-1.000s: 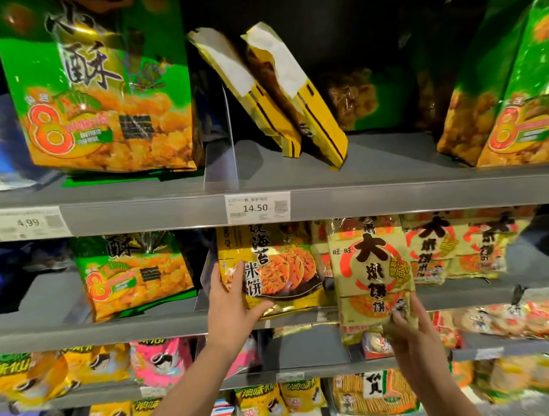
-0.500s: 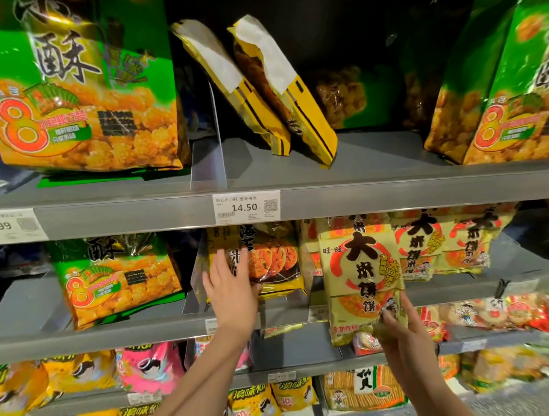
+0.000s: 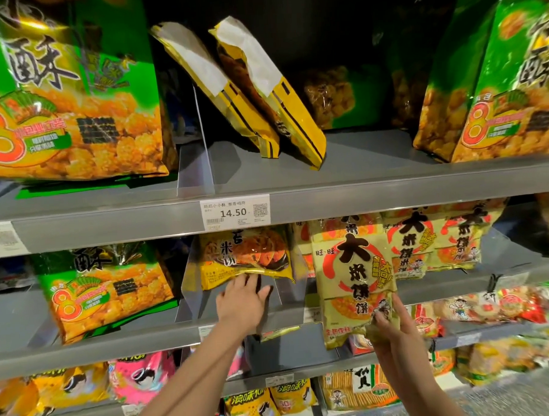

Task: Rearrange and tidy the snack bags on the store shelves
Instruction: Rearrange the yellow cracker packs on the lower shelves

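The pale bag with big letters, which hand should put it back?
The right hand: it grips the pale bag by its bottom corner. The left hand touches the yellow bag.

Shop; price tag point(image 3: 235, 213), snack shelves point(image 3: 391, 197)

Yellow bag point(image 3: 247, 258) loses its top behind the shelf edge point(image 3: 112, 227); leftmost price tag point(image 3: 2, 240) (blurred) is cut off.

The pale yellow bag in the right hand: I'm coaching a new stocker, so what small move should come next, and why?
Probably lift the pale yellow bag back onto the middle shelf: the right hand pinches its lower corner, it hangs past the edge, and matching bags stand behind.
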### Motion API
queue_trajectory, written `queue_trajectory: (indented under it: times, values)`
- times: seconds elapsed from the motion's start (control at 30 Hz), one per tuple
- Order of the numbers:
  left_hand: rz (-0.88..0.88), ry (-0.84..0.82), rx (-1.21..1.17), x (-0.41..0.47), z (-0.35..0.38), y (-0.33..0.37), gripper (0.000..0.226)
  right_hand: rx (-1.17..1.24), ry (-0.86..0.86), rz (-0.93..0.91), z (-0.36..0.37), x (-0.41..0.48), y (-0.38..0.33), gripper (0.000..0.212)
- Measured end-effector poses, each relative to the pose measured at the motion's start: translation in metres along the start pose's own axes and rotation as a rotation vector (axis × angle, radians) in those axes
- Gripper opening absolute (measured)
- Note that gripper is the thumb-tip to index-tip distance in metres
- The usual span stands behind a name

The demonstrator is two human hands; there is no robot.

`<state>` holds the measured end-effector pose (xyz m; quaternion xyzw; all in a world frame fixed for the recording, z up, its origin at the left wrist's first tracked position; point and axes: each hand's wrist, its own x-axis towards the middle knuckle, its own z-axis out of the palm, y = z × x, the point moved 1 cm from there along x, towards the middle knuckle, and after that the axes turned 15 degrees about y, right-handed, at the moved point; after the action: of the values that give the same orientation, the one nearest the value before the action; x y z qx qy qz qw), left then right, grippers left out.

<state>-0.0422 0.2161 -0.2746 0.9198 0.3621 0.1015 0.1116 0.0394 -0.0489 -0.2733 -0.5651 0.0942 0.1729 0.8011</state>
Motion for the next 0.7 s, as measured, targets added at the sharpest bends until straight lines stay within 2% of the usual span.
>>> queue_trajectory:
  times: [0.1,0.17,0.3,0.4,0.53,0.7]
  values:
    - [-0.043,-0.167,0.103,0.025,-0.006,-0.002,0.060,0.015,0.007,0.005,0.000,0.000,0.001,0.053]
    - [-0.026,-0.173,0.163,0.026,-0.009,0.003,0.059,0.038,0.001,0.010,-0.001,0.001,0.000,0.052]
    - [0.081,-0.017,0.147,0.000,-0.007,0.014,0.040,0.055,-0.022,0.017,0.001,0.002,0.003,0.055]
    - [0.100,0.068,0.070,-0.017,-0.008,0.018,0.037,0.089,-0.035,0.022,0.003,0.003,0.003,0.054]
    - [0.162,0.153,-0.043,-0.033,-0.014,0.024,0.042,0.124,-0.051,0.011,0.013,0.006,0.000,0.054]
    - [0.283,0.258,-0.296,-0.071,-0.014,0.045,0.056,0.253,-0.057,0.029,0.038,0.010,-0.011,0.057]
